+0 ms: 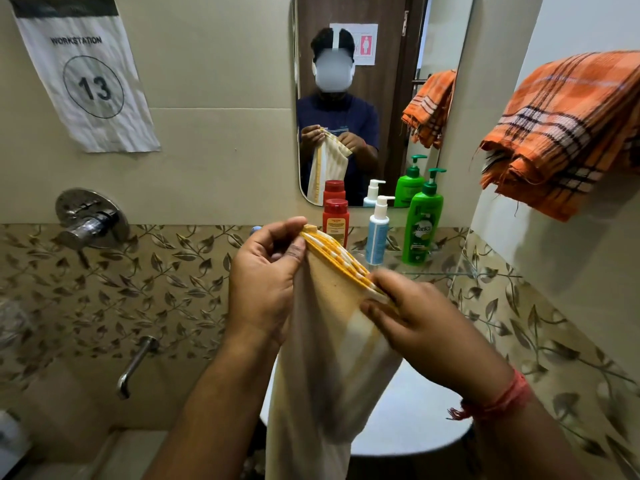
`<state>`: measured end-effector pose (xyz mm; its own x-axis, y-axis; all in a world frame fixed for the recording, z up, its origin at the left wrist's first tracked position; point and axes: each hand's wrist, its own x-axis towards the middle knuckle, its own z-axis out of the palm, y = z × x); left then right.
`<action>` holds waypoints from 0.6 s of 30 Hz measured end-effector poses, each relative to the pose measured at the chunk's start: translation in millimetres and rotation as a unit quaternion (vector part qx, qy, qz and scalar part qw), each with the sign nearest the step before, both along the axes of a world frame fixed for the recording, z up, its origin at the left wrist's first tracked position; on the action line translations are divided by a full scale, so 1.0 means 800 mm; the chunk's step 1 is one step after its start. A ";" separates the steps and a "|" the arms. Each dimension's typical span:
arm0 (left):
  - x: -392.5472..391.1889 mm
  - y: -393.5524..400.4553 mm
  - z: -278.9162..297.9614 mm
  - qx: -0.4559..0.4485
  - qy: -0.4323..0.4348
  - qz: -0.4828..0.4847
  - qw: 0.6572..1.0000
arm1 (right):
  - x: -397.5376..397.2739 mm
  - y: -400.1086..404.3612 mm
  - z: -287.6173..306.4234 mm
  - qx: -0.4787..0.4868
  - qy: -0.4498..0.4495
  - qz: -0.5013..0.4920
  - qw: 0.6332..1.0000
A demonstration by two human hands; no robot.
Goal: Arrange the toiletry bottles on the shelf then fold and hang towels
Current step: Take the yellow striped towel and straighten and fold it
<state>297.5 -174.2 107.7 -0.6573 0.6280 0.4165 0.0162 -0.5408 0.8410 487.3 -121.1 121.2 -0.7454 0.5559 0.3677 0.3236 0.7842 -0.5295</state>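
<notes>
A cream towel [325, 358] with a yellow and white striped edge hangs down in front of me, folded lengthwise. My left hand [263, 278] pinches the top left corner of its striped edge. My right hand [408, 313] grips the same edge lower to the right. On a glass shelf [446, 273] below the mirror stand a red bottle [335, 221], a white and blue pump bottle [377, 233] and a green pump bottle [423, 223]. An orange checked towel [561, 133] hangs folded over a rail at the upper right.
A mirror [381, 98] on the wall reflects a person, the bottles and the orange towel. A white washbasin [408, 417] sits below my hands. A chrome tap valve [91, 220] and spout [136, 365] are on the left wall. A paper sign [86, 81] reads 13.
</notes>
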 end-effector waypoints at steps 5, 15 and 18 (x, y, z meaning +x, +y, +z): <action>0.008 -0.001 -0.007 -0.034 0.054 0.032 0.997 | 0.018 -0.002 0.013 0.085 -0.139 -0.021 0.986; 0.008 -0.008 0.008 -0.001 0.069 0.016 0.997 | 0.060 0.015 0.076 0.217 -0.179 -0.038 0.959; 0.006 -0.010 0.011 0.011 0.062 0.029 0.998 | 0.068 0.018 0.083 0.200 -0.076 -0.038 0.976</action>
